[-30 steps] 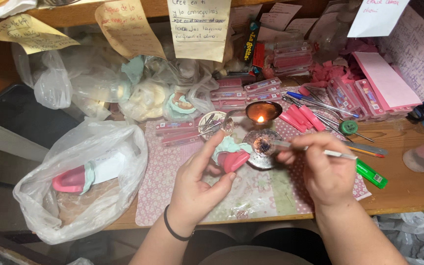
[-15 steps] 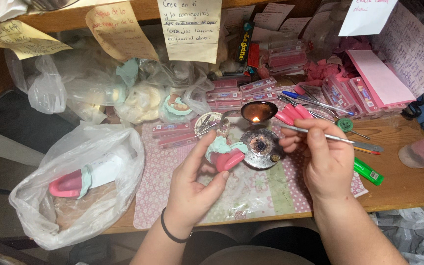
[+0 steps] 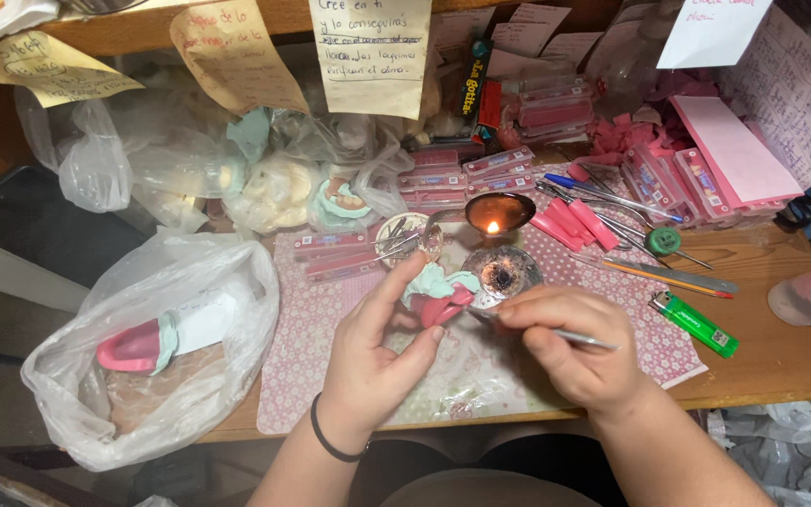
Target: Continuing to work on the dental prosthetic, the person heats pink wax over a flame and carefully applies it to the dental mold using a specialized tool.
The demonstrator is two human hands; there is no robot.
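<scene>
Left hand [image 3: 368, 361] grip pinches a pink-and-mint wax dental model [image 3: 440, 296] at frame centre above the tabletop [image 3: 781, 357], right hand [image 3: 579, 352] grip closed on a thin metal carving tool [image 3: 565, 334], long axis horizontal, tip pointing left touching the model.

The work surface is a wooden table [image 3: 781, 361] with a warm brown finish, its front edge running along the lower part of the view and a pink patterned mat [image 3: 330, 347] covering its centre. A wooden shelf edge [image 3: 283, 11] spans the top of the view above the table, with handwritten paper notes [image 3: 368, 52] hanging from it, and a dark flat panel [image 3: 21, 235] lies at the left. Lighting is warm and even, supplemented by a small candle flame [image 3: 493, 226] near the middle of the table.
</scene>
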